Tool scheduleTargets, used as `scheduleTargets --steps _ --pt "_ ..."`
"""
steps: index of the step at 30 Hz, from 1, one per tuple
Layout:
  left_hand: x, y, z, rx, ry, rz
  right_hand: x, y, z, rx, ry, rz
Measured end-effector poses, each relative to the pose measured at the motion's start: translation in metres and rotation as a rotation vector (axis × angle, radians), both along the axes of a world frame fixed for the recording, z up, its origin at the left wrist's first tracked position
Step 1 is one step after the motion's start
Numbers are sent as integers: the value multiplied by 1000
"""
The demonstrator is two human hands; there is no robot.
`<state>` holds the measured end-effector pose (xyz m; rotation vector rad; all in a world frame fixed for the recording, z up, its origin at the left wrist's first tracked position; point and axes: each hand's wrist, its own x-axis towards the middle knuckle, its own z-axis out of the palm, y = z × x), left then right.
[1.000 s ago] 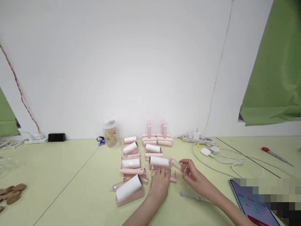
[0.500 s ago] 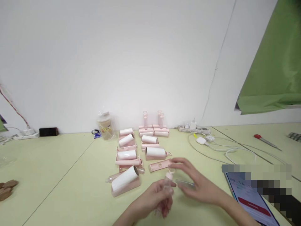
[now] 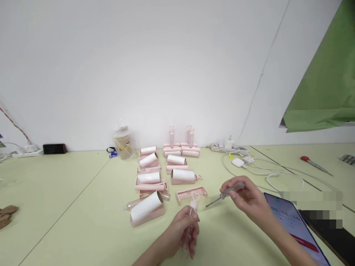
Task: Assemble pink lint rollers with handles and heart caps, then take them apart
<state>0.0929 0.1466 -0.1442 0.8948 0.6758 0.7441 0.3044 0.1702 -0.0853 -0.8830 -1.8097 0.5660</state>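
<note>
My left hand (image 3: 184, 231) is closed round a pink lint-roller handle (image 3: 193, 205), held upright with its looped tip pointing up. My right hand (image 3: 246, 197) pinches a small clear-handled screwdriver (image 3: 225, 194), its metal tip slanting down-left toward the handle. Just beyond both hands lies an empty pink roller cover (image 3: 191, 193) on the pale green table (image 3: 83, 221). Behind it sit several pink lint rollers with white paper rolls (image 3: 155, 177), the nearest one (image 3: 146, 208) lying in its cover to the left of my left hand.
A plastic-wrapped jar (image 3: 122, 143) stands by the wall. White chargers and cables (image 3: 249, 166) lie at the right back, a red-handled screwdriver (image 3: 314, 164) farther right, a lit phone (image 3: 296, 225) beside my right forearm. Brown round pieces (image 3: 7, 214) sit at the left edge.
My left hand lifted the pink handle off the table and drew it nearer. My right hand picked the small screwdriver up from the table and raised it. The view shifted slightly.
</note>
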Motion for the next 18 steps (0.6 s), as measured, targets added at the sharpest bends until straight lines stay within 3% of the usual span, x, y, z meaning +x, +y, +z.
scheduleTargets --steps 4,9,13,15,18 --pt "1 -4 4 -24 1 -86 -8 -10 0 137 104 53" --pt "3 -10 13 -18 44 -142 -15 -15 -6 161 -119 132" --pt "1 -16 22 64 153 -193 -24 -19 -5 -135 -245 312" --pt "-5 -21 29 152 270 -193 -27 -24 -2 -301 -333 350" --pt "-19 -32 41 312 525 -254 -25 -41 4 -417 -494 365"
